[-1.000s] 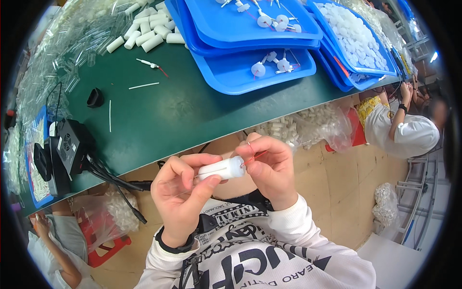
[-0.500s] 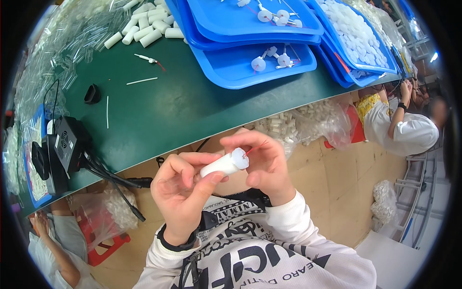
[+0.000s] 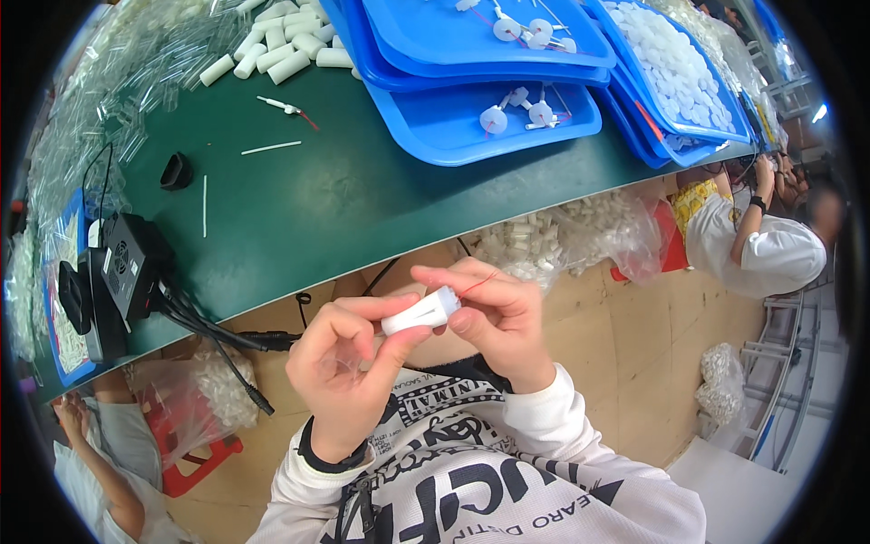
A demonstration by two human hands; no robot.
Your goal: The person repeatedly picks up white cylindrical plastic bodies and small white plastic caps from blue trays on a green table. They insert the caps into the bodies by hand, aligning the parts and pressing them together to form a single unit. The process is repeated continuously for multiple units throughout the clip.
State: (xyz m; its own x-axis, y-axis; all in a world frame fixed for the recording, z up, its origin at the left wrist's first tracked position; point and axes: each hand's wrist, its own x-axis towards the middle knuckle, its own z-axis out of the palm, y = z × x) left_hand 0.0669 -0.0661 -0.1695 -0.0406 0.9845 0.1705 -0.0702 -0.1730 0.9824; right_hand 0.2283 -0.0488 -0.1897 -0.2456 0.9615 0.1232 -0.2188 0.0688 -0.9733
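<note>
Two bare hands meet at the near side of a green table (image 3: 344, 204), just off its edge. The left hand (image 3: 344, 367) holds a white cylinder (image 3: 415, 317) between thumb and fingers, lying tilted, its far end pointing right. That end has a paler cap (image 3: 449, 299), and a thin red wire (image 3: 480, 282) runs from it toward the right. The right hand (image 3: 498, 322) is narrowly curled around the cap, thumb on the near side and fingers on the far side; whether it grips the cap or the wire, I cannot tell.

On the table, far right of centre, stacked blue trays (image 3: 426, 150) hold small white parts with red wires. Farther right, another blue tray holds a heap of white discs (image 3: 671, 68). More cylinders (image 3: 276, 50) are piled far left, beside many clear tubes (image 3: 104, 118). Nearer on the left stand a black device (image 3: 131, 263) and its cables (image 3: 213, 334). Two thin white rods (image 3: 205, 207) lie apart on the green surface.
</note>
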